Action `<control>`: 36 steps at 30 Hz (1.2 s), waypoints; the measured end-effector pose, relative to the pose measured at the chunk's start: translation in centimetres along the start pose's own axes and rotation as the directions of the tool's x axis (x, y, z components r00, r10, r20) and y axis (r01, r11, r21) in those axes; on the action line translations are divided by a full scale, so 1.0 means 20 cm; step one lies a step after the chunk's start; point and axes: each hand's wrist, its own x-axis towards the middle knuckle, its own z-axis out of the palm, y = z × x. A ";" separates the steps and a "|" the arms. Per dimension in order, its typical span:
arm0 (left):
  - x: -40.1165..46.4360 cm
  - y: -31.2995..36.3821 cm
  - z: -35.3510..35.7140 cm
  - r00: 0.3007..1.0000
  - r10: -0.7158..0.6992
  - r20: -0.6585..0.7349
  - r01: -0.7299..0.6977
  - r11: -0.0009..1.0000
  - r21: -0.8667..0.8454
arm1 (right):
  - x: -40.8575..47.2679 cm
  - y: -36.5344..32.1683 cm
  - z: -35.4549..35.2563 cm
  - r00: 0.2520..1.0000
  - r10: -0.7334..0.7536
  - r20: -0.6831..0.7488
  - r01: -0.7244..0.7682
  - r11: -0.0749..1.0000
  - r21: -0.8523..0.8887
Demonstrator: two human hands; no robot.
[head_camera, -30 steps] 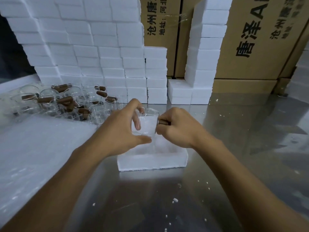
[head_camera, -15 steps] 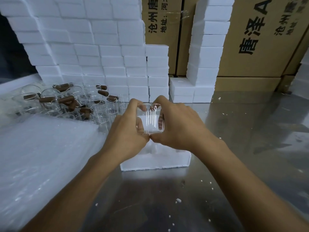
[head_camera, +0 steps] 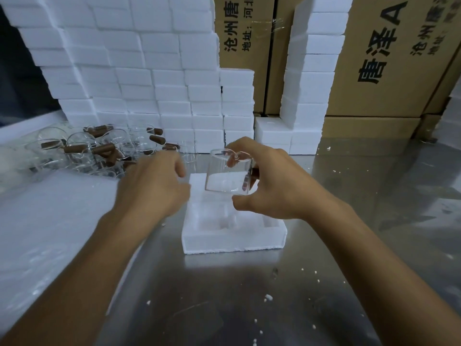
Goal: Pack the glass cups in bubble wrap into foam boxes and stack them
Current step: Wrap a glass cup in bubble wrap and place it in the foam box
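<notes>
- The left cardboard carton [head_camera: 245, 53], behind the white foam stacks, bears large black Chinese characters running sideways down its face: 沧州唐 (the last one cut off by the top edge).
- Beside them on the same carton, a smaller line reads 地址:河北, also cut off at the top.
- The right cardboard carton [head_camera: 389, 61] shows big bold black 唐泽 followed by a Latin A (whatever follows is out of frame).
- Smaller print further right on that carton starts with 沧州; the rest is too blurred to read.
</notes>
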 end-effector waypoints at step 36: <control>0.01 -0.02 -0.07 0.957 0.123 -0.262 -0.183 0.959 -0.217 | -0.01 0.04 -0.01 0.995 0.088 0.039 -0.089 0.996 0.020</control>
